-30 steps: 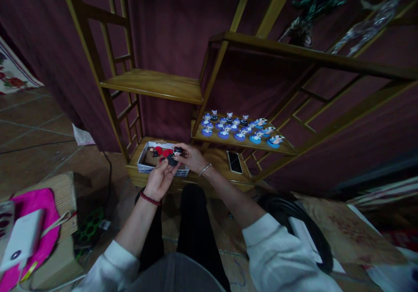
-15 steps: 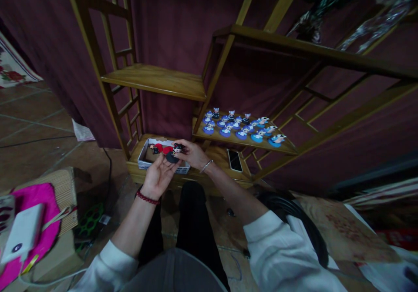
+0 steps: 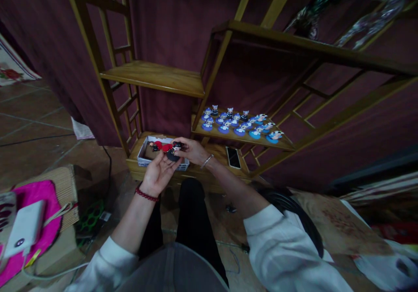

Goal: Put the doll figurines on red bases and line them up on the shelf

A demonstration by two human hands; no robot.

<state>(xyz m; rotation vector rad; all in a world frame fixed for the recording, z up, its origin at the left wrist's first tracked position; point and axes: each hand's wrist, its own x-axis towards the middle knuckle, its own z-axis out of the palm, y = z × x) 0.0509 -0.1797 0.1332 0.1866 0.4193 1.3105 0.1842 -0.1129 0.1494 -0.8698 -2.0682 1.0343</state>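
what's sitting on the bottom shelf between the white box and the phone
In the head view, the person's right hand fills that stretch of the bottom shelf, holding a small dark figurine by the white box. Nearer the phone, bare wood.

A dim room: dark maroon curtain [image 3: 176,18] fills the upper frame behind a wooden shelf unit [image 3: 153,76]. Brown tiled floor [image 3: 29,126] spreads at left, under low light.

Too small and dim to read: faces of the blue figurines [image 3: 240,124] on the shelf [image 3: 284,145]. Partly hidden by both hands: dark figurine [image 3: 174,149]. Box [image 3: 143,158] contents half covered.
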